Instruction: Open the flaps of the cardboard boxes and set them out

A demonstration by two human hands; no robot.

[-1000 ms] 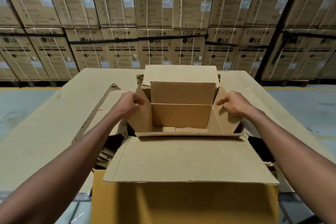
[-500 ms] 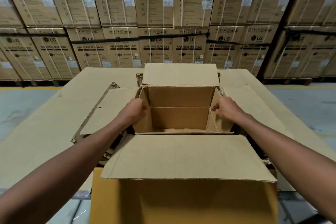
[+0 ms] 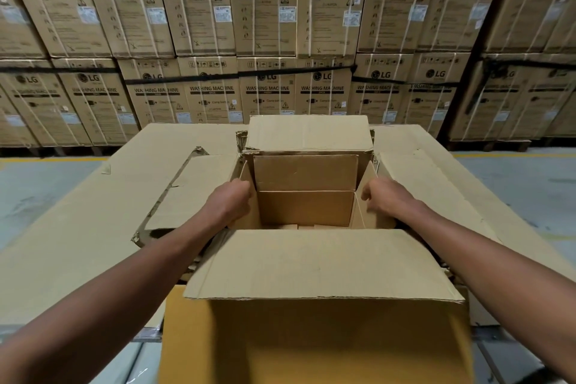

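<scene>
Both side flaps have swung down from upright as the left hand [image 3: 232,201] and right hand [image 3: 385,198], fingers curled round them, spread the box [image 3: 305,209] open on the cardboard-covered desk [image 3: 78,227].

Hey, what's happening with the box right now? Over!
Left hand grips left side flap. Right hand grips right side flap. Cardboard box open. Nothing blocking.

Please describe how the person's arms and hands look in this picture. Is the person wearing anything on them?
Both arms are bare as far as the frame shows: no sleeves appear on either forearm. The left hand and the right hand wear no gloves. No watch, bracelet or ring is visible on the wrists or on the fingers that show. No markings or bandages are visible either.
</scene>
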